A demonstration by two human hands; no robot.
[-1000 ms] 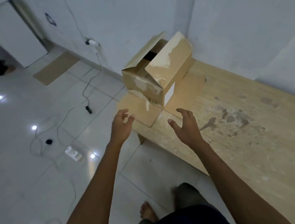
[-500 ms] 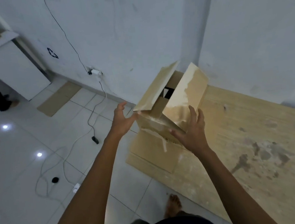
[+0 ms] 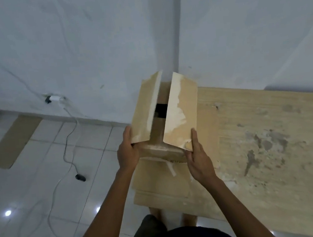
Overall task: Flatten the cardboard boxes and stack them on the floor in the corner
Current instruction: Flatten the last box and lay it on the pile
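Head view is showing the cardboard box, flaps open and not yet flattened, being held above a flattened sheet near the corner. Left grip is clasping its left flap, right grip is pinching the right flap; collapsing and stacking are probably remaining.

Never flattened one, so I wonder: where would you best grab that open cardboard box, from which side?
Probably by the near corners, from both sides, where the left hand and right hand sit: the cardboard box has its flaps raised, leaving them exposed.
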